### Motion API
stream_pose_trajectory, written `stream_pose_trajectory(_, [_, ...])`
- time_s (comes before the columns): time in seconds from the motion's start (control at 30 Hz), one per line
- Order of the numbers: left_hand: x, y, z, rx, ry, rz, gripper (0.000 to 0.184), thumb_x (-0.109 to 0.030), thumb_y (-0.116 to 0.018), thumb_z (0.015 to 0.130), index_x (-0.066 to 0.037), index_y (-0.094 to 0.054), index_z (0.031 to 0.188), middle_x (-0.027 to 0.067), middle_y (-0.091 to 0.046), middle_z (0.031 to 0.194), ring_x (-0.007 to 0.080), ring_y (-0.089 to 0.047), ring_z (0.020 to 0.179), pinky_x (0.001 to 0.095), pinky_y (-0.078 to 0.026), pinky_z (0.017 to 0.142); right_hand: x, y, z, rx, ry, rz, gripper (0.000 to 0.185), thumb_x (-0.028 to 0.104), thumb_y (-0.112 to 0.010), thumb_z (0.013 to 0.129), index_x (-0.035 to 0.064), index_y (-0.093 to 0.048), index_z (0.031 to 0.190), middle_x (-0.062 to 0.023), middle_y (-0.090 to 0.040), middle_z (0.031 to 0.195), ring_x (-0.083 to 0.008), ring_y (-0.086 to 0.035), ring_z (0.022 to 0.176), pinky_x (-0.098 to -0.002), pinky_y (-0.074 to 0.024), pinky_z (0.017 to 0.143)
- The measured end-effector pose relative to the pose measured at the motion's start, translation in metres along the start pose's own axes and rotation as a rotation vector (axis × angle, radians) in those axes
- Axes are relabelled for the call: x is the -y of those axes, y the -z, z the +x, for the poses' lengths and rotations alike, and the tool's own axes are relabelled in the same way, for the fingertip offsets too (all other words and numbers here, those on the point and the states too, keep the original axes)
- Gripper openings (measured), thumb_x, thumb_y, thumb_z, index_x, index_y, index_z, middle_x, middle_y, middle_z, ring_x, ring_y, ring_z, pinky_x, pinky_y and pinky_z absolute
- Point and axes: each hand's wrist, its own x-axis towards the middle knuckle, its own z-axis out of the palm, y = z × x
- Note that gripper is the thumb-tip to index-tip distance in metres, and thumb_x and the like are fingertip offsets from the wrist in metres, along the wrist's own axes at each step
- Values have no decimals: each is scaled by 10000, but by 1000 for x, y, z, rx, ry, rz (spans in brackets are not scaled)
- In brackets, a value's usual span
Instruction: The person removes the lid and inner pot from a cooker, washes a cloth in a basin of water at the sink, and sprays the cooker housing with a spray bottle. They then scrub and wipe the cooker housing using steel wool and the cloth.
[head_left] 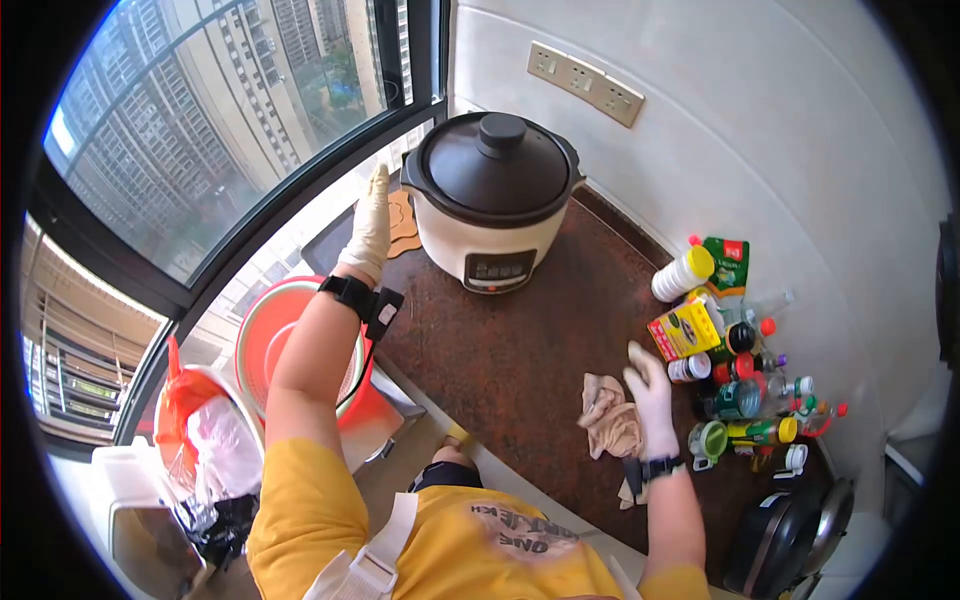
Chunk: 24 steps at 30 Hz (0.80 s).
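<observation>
My left hand [370, 228], in a pale glove, reaches up beside the window with its fingers stretched out and nothing visible in it. Just right of it stands an electric stew pot [487, 225] with a white body, a control panel and a dark lid [493, 165]. A brown scalloped mat [402, 222] shows between that hand and the pot. My right hand [652, 400], also gloved, is over the counter, fingers extended and apart. Close by its left side lies a crumpled beige cloth [608, 418]; whether they touch I cannot tell.
Bottles and seasoning packs crowd the right side, including a yellow box [686, 331], a white bottle [684, 274] and a green pouch [727, 262]. A black appliance [770, 545] sits at lower right. Red basins [255, 325] and bagged items [222, 440] are at left. Sockets [585, 83] line the wall.
</observation>
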Motion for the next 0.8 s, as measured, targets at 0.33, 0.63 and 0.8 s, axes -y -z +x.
stream_pose_trajectory(0.33, [60, -24, 50, 195, 448, -646, 412, -433, -597, 1005, -64, -701, 1157, 44, -713, 1113, 148, -637, 1022, 296, -481, 962, 89, -145, 296, -69, 16, 267, 538, 431, -484, 1053, 26, -519, 1404, -104, -569, 1391, -199, -543, 1249, -366, -415, 1071])
stream_pose_trajectory(0.63, [51, -28, 24, 115, 540, -701, 261, -253, -614, 985, -36, -694, 1105, 46, -718, 1048, 142, -662, 951, 282, -515, 906, 143, -167, 250, -151, -228, 857, 400, 398, -518, 1026, 86, -565, 1273, -77, -603, 1284, -198, -566, 1170, -386, -437, 1030])
stream_pose_trajectory(0.8, [49, -36, -14, 164, 619, -717, 257, -248, -598, 992, -42, -685, 1119, 61, -716, 1058, 163, -662, 976, 296, -515, 917, 128, -141, 214, -200, -218, 831, 379, 404, -522, 1016, 103, -566, 1242, -57, -600, 1241, -189, -562, 1167, -383, -431, 1025])
